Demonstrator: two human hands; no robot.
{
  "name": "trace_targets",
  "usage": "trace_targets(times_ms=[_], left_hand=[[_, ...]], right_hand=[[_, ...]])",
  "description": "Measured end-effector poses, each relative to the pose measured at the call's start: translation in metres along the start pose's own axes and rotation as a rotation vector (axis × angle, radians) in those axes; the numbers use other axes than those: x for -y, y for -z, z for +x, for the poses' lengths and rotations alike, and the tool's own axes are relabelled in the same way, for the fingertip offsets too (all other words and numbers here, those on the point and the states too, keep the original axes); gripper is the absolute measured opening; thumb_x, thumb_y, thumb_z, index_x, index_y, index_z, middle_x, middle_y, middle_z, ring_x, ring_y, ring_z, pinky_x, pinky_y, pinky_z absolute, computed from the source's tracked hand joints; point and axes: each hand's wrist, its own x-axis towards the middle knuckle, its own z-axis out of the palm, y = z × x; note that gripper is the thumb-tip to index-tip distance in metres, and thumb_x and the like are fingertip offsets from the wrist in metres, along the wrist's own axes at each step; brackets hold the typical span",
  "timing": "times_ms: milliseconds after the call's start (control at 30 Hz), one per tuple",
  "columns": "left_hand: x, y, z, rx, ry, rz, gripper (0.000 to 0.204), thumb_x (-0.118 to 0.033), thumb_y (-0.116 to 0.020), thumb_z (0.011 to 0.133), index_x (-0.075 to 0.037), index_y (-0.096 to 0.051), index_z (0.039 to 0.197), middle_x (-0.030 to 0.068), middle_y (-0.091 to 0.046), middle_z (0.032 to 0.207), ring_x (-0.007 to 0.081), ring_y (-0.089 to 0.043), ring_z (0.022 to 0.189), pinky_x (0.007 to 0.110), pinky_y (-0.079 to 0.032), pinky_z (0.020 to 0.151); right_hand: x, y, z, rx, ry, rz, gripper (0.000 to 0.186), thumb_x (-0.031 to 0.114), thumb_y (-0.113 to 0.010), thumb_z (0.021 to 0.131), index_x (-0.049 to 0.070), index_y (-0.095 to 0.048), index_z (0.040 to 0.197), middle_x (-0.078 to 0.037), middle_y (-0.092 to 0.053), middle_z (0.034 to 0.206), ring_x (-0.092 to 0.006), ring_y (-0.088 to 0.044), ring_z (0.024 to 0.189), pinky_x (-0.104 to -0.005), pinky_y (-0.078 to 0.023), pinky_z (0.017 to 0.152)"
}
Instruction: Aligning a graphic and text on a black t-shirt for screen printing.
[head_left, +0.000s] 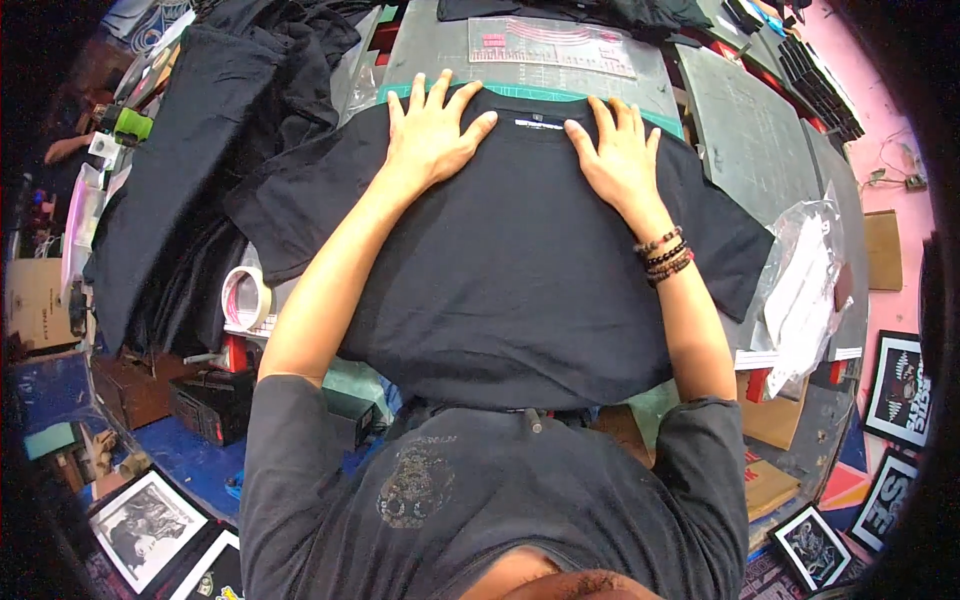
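A black T-shirt (520,270) lies spread in front of me, collar at the far side and hem hanging over the near edge by my body. My left hand (430,135) rests flat on its left shoulder, fingers spread and pointing away. On the right shoulder my right hand (618,155) lies the same way, fingers apart, beaded bracelets on the wrist. Between the hands is the collar with a small label (538,122). A green cutting mat (535,94) shows just past the collar. Neither hand grips anything.
Black garments (200,150) are heaped at the left. A roll of tape (246,299) stands by the left sleeve. Past the collar lies a clear ruler sheet (550,48) with red markings. At right are grey boards (750,120) and a clear plastic bag (803,290) with white contents.
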Motion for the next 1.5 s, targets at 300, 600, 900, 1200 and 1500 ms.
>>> trace_targets(times_ms=[300,600,900,1200,1500], left_hand=[[-0.002,-0.001,0.005,-0.023,0.012,0.006,0.069,-0.066,-0.045,0.104,-0.028,-0.045,0.161,0.016,-0.03,0.172,0.042,-0.022,0.16,0.07,-0.014,0.125],[-0.002,0.007,-0.001,-0.16,-0.348,-0.121,0.049,-0.055,-0.059,0.102,-0.028,-0.065,0.143,0.0119,-0.041,0.166,0.041,-0.035,0.154,0.07,-0.024,0.123],[-0.005,0.006,-0.001,-0.143,-0.283,-0.073,0.05,-0.056,-0.059,0.102,-0.031,-0.064,0.146,0.012,-0.043,0.165,0.0401,-0.037,0.154,0.068,-0.025,0.123],[-0.003,0.01,-0.004,-0.182,-0.384,-0.139,0.042,-0.052,-0.06,0.103,-0.027,-0.071,0.135,0.0118,-0.044,0.164,0.0385,-0.039,0.152,0.066,-0.026,0.123],[-0.004,0.009,-0.003,-0.171,-0.374,-0.163,0.042,-0.052,-0.06,0.103,-0.028,-0.07,0.135,0.0136,-0.045,0.163,0.0403,-0.04,0.152,0.066,-0.027,0.123]], right_hand=[[-0.001,-0.006,0.002,0.001,0.011,-0.053,0.077,0.063,-0.045,0.104,0.012,-0.042,0.161,-0.023,-0.034,0.168,-0.0451,-0.026,0.158,-0.0702,-0.015,0.124],[-0.001,0.001,0.0,-0.132,0.271,0.071,0.056,0.048,-0.056,0.105,0.011,-0.058,0.148,-0.019,-0.044,0.162,-0.0436,-0.036,0.153,-0.0678,-0.021,0.123],[0.003,0.003,-0.002,-0.184,0.305,0.033,0.046,0.041,-0.059,0.106,0.01,-0.066,0.139,-0.013,-0.06,0.15,-0.0358,-0.048,0.147,-0.0605,-0.031,0.122],[0.003,0.012,-0.003,-0.178,0.4,0.128,0.035,0.035,-0.064,0.103,0.014,-0.075,0.128,-0.01,-0.067,0.141,-0.0343,-0.051,0.144,-0.0589,-0.032,0.122],[0.002,0.009,-0.003,-0.234,0.396,0.134,0.034,0.036,-0.066,0.101,0.014,-0.076,0.125,-0.011,-0.069,0.136,-0.0337,-0.055,0.139,-0.0585,-0.037,0.119]])
